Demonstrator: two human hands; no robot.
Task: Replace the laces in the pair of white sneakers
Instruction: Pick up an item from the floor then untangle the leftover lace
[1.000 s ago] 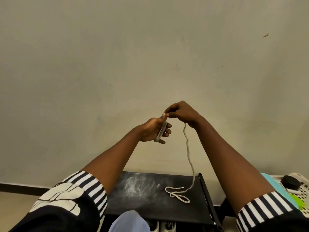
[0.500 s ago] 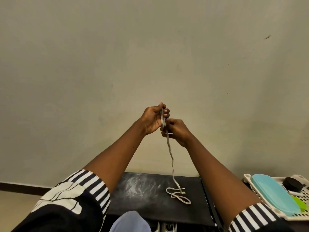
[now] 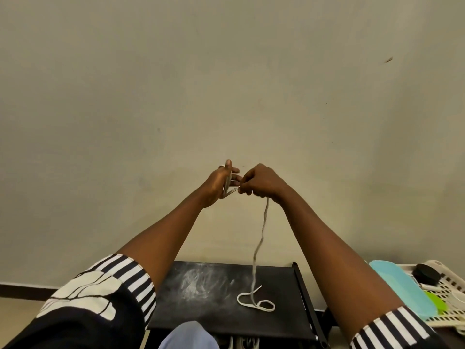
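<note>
The lace (image 3: 261, 238) runs in three parts: a flat bundle of turns held in my left hand (image 3: 219, 182), a short taut stretch across to the pinching fingertips of my right hand (image 3: 261, 181), and a long tail dropping below the right fingers to a loose loop on the black shelf (image 3: 201, 285). The left thumb stands up over the bundle, the fingers reach toward the right hand, and I cannot tell how tightly they bend. The right fingers are curled and pressed together on the lace. Half a second ago the right hand sat under the left; now it is level beside it, so I judge another turn is going round the bundle and this lace is being wound up, not threaded. The sneakers (image 3: 241, 342) barely peek out far below both hands, under the shelf. A basket (image 3: 442, 273) sits low, off to the right. I can read no writing anywhere
</note>
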